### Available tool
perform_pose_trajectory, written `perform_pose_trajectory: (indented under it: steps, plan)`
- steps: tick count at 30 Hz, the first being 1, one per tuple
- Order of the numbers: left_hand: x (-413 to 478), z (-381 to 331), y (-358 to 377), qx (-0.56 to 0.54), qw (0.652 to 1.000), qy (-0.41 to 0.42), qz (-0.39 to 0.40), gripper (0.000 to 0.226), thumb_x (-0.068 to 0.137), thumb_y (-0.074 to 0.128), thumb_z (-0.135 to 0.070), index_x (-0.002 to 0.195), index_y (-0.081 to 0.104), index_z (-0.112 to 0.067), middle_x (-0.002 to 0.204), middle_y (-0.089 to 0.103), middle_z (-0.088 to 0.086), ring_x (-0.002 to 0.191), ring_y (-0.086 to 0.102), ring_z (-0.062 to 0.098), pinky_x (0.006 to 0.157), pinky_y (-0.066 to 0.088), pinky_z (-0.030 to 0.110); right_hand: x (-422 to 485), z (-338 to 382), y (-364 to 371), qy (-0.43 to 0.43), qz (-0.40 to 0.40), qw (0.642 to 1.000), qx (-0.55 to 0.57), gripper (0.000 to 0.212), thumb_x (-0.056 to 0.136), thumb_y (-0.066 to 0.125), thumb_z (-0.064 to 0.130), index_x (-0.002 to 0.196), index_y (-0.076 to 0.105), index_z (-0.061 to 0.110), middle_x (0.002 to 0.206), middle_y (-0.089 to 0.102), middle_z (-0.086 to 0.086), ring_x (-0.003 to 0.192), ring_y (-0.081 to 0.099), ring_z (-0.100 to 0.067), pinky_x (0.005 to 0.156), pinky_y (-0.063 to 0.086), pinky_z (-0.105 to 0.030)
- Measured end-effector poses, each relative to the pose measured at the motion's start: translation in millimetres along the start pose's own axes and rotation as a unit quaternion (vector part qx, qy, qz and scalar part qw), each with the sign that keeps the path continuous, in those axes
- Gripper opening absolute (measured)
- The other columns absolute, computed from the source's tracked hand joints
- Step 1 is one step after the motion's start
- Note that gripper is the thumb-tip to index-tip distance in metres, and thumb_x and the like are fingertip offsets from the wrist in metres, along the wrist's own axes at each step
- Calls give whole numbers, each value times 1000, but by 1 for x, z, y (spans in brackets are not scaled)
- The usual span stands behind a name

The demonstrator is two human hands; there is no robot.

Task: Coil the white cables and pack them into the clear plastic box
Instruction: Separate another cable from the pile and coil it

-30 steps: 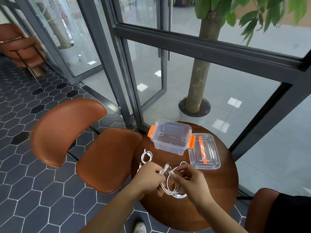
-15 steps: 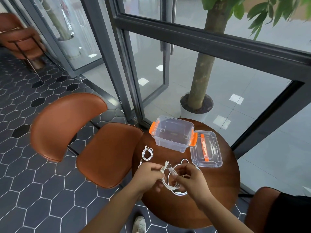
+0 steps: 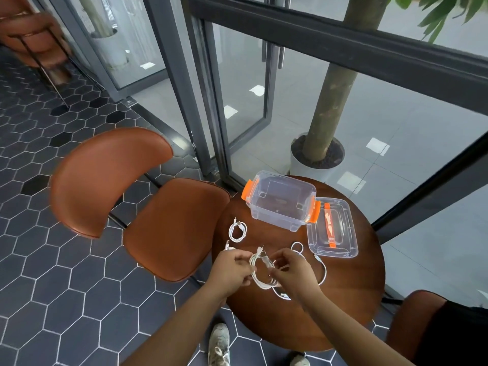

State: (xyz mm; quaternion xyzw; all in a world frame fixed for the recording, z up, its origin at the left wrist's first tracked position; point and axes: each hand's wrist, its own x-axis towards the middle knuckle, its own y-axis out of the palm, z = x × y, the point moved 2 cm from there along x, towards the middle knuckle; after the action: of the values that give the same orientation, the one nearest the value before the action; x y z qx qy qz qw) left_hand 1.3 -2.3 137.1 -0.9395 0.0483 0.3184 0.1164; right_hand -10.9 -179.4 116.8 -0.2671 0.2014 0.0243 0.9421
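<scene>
Over the round wooden table (image 3: pixel 351 307) my left hand (image 3: pixel 232 269) grips the left side of a coiled white cable (image 3: pixel 260 278), one plug sticking up above the loops. My right hand (image 3: pixel 293 270) pinches the same coil from the right. A loose white cable (image 3: pixel 322 268) trails past my right hand. A small finished coil (image 3: pixel 237 231) lies on the table farther back. The clear plastic box (image 3: pixel 281 199) with orange latches stands open and empty at the far side. Its clear lid (image 3: pixel 332 231) with an orange handle lies to its right.
A brown leather chair (image 3: pixel 148 202) stands left of the table, another chair's edge (image 3: pixel 412 320) at the right. Glass doors with dark frames (image 3: pixel 211 101) and a potted tree (image 3: pixel 317 154) are behind the table. My shoes (image 3: pixel 219 344) show on the hexagon floor tiles.
Both hands stayed on the cable coil, with the loops gathered a little tighter between them. The view shifted slightly downward and closer.
</scene>
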Motion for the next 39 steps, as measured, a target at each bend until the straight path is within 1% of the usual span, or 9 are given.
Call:
perform_pose_trajectory:
  steps: [4, 9, 17, 22, 28, 30, 33, 36, 39]
  plan:
    - [9, 12, -4, 23, 999, 8, -32, 27, 84, 69, 1, 104, 70, -17, 81, 73, 9, 67, 66, 15, 70, 64, 36, 11, 1, 14, -22, 7, 997, -78, 16, 83, 73, 22, 84, 60, 31, 77, 68, 13, 74, 65, -6, 65, 50, -25]
    - [19, 40, -9, 45, 997, -11, -65, 29, 84, 66, -2, 85, 67, -32, 72, 71, -5, 62, 67, 21, 75, 63, 48, 20, -6, 43, -7, 22, 994, -110, 10, 87, 68, 37, 85, 61, 30, 82, 71, 10, 78, 68, -12, 64, 48, -26]
    - [63, 85, -13, 43, 993, -57, -94, 26, 82, 65, -5, 87, 68, -30, 85, 75, -1, 78, 72, 24, 83, 60, 47, 55, -21, 85, 36, 45, 987, -149, 14, 90, 66, 43, 86, 62, 30, 75, 63, 15, 77, 64, -11, 67, 47, -27]
    - [109, 82, -3, 67, 992, -51, -98, 27, 86, 62, -4, 108, 71, -16, 97, 75, 2, 91, 71, 23, 87, 57, 39, 100, -32, 96, 87, 23, 983, -158, 21, 90, 62, 49, 93, 66, 29, 87, 72, 10, 80, 69, -16, 68, 57, -33]
    - [159, 80, 19, 109, 990, -55, -68, 38, 93, 54, -8, 129, 65, -10, 127, 68, 6, 119, 62, 25, 95, 46, 30, 149, -52, 92, 88, -1, 982, -169, 21, 91, 63, 49, 92, 68, 29, 85, 71, 11, 76, 68, -15, 66, 58, -31]
    - [171, 80, 27, 121, 989, -56, -63, 35, 93, 51, -7, 123, 67, -8, 123, 69, 8, 119, 62, 28, 93, 47, 32, 159, -62, 95, 98, 3, 979, -177, 16, 92, 63, 43, 93, 68, 29, 87, 72, 8, 78, 68, -18, 70, 60, -34]
    - [183, 76, 38, 160, 985, -43, -55, 23, 90, 49, -7, 98, 71, -9, 95, 70, 7, 96, 65, 31, 77, 46, 36, 169, -74, 96, 110, -9, 980, -166, 10, 93, 63, 30, 99, 70, 24, 90, 73, 3, 77, 63, -20, 66, 51, -29]
    - [191, 68, 46, 177, 982, -22, -63, 25, 91, 50, -7, 105, 70, -6, 103, 71, 11, 100, 64, 33, 83, 49, 39, 177, -79, 95, 103, -29, 984, -141, 10, 92, 65, 26, 99, 70, 20, 82, 67, 5, 81, 64, -21, 69, 51, -31]
    - [196, 59, 51, 179, 981, 3, -81, 30, 89, 51, -6, 113, 69, -9, 111, 71, 11, 108, 63, 32, 90, 50, 40, 187, -78, 94, 92, -44, 986, -128, 14, 93, 66, 31, 100, 70, 19, 90, 70, 3, 88, 66, -23, 73, 51, -32]
